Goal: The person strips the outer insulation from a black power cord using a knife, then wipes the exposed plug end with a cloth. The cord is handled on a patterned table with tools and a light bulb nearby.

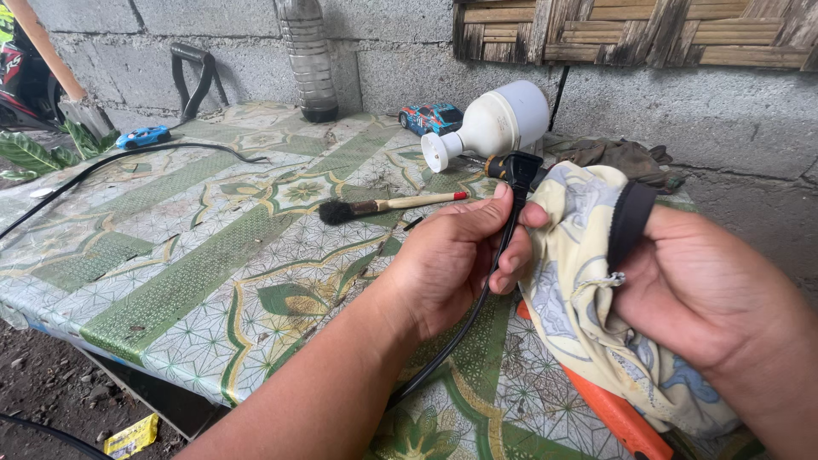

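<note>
Two hands at work over the bench, which wears a green-and-cream patterned cover.

Item 1 — left hand: fingers closed around a thin black cable just below its black fitting. The cable runs down past the wrist and off the near edge of the bench.

Item 2 — right hand: clenched on a pale yellow cloth with blue print and a dark hem, bunched and pressed against the cable beside the left fingers.

Item 3 — white bulb-shaped sprayer head, lying on its side just behind the black fitting; we cannot tell whether the two are joined.

Item 4 — small brush with dark bristles and a pale handle tipped red, lying on the bench near the left hand, not touched.

Item 5 — two toy cars: one blue at the far left, one blue-and-orange by the wall. A clear plastic bottle stands upright against the block wall.

Item 6 — orange object under the cloth, mostly hidden.

Step in hand, as we judge it: wiping down the cable and its fitting, the left hand steadying while the cloth does the rubbing. The next move calls for a firm hold at the fitting and the cloth drawn along the cable's length — without tugging the sprayer head off the bench.
</note>
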